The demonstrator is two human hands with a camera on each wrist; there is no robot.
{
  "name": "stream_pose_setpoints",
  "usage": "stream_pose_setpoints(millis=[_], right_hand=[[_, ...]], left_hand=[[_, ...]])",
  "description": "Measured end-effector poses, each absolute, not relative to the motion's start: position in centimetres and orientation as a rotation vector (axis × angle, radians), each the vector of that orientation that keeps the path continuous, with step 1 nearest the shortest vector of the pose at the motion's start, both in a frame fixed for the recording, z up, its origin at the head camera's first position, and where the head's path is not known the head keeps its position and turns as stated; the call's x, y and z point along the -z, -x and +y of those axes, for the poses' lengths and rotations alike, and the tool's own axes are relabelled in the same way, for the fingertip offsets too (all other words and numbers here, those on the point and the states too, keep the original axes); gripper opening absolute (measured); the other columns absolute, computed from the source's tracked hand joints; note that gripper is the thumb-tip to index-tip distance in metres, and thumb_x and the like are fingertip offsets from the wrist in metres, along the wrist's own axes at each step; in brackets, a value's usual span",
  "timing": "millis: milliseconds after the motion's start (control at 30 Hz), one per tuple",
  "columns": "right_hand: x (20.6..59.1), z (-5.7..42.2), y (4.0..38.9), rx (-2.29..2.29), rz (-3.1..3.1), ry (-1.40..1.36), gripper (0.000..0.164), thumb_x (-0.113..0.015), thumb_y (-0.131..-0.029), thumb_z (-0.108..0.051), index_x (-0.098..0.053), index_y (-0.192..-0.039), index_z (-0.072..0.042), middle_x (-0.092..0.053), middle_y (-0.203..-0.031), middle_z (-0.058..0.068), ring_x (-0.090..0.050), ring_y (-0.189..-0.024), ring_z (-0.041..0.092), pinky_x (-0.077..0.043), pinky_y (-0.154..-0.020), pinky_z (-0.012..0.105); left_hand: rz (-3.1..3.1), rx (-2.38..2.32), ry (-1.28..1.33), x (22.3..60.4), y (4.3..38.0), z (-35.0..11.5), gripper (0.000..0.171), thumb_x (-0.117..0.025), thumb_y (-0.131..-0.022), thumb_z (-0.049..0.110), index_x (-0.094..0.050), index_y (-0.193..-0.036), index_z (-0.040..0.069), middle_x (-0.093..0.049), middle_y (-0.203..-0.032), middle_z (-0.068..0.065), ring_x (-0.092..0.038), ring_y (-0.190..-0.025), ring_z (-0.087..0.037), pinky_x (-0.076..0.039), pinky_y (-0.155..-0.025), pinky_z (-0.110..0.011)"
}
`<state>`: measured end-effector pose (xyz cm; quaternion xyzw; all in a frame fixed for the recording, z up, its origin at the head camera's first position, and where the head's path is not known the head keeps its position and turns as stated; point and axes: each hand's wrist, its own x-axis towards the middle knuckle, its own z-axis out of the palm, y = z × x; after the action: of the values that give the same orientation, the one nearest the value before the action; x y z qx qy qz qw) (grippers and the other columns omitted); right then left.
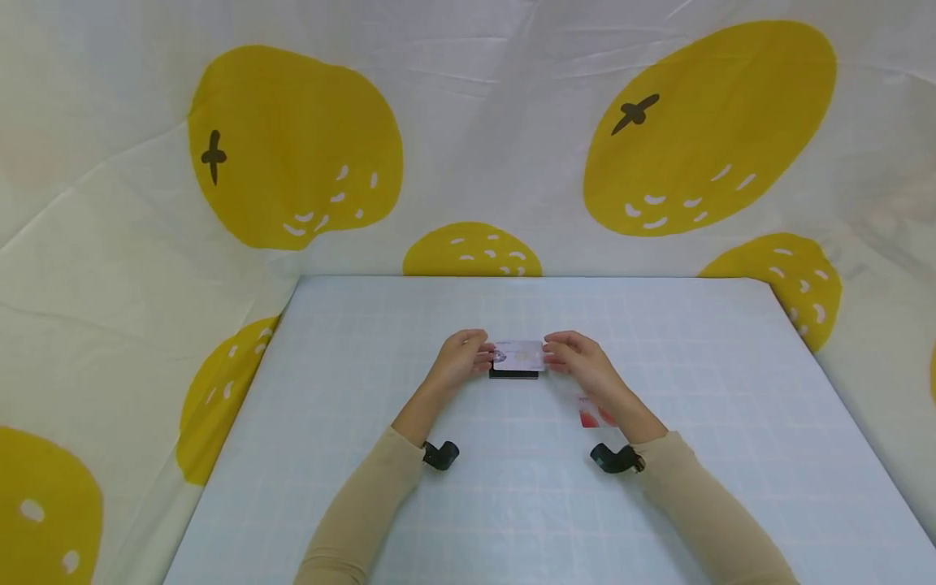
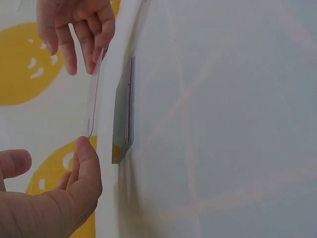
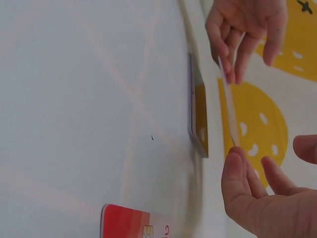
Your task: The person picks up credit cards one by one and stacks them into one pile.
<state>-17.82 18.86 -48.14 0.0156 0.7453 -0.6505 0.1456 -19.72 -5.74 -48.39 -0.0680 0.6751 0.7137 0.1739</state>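
Note:
A pale card point(image 1: 517, 356) with a printed emblem is held up between my two hands by its short ends. Fingertips of my left hand point(image 1: 462, 356) touch its left end. At its right end are the fingertips of my right hand point(image 1: 581, 359). Both thumbs stand away from the card, as the left wrist view shows for the left thumb point(image 2: 15, 163). Behind and below the card in the head view is a dark-edged stack of thin cards point(image 1: 514, 374). Its top looks glossy and its layers show at the side point(image 2: 130, 104).
A red and white chip card point(image 3: 129, 223) lies on the white table point(image 1: 329, 487) beneath my right wrist, partly hidden by it in the head view. A sheet with yellow fruit prints point(image 1: 497, 122) hangs behind the table. Each wrist wears a black camera point(image 1: 441, 456).

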Motion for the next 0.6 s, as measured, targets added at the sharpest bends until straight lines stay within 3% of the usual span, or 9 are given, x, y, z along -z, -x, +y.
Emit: stream_pose_setpoints(millis=[167,600], right_hand=[[48.6,18.6,17.9,1.826,2.15,-0.079,0.041,-0.055,-0.104,-0.029,-0.053,-0.136,-0.004,-0.056,-0.136,0.016,-0.059,-0.119,0.028,-0.048,-0.1,0.038],[49.6,17.7,18.2,1.883,2.116,-0.119,0.04,-0.054,-0.104,-0.023,-0.053,-0.135,0.002,-0.055,-0.135,0.021,-0.059,-0.117,0.032,-0.05,-0.097,0.039]], left_hand=[[1.917,-2.029,0.222,48.9,19.7,-5.9,0.043,-0.051,-0.105,0.023,-0.049,-0.139,-0.003,-0.065,-0.117,-0.018,-0.065,-0.102,-0.026,-0.055,-0.088,-0.037],[2.008,-1.938,0.265,50.0,20.0,-5.6,0.04,-0.053,-0.104,0.024,-0.053,-0.136,0.0,-0.066,-0.112,-0.014,-0.065,-0.097,-0.022,-0.056,-0.081,-0.031]])
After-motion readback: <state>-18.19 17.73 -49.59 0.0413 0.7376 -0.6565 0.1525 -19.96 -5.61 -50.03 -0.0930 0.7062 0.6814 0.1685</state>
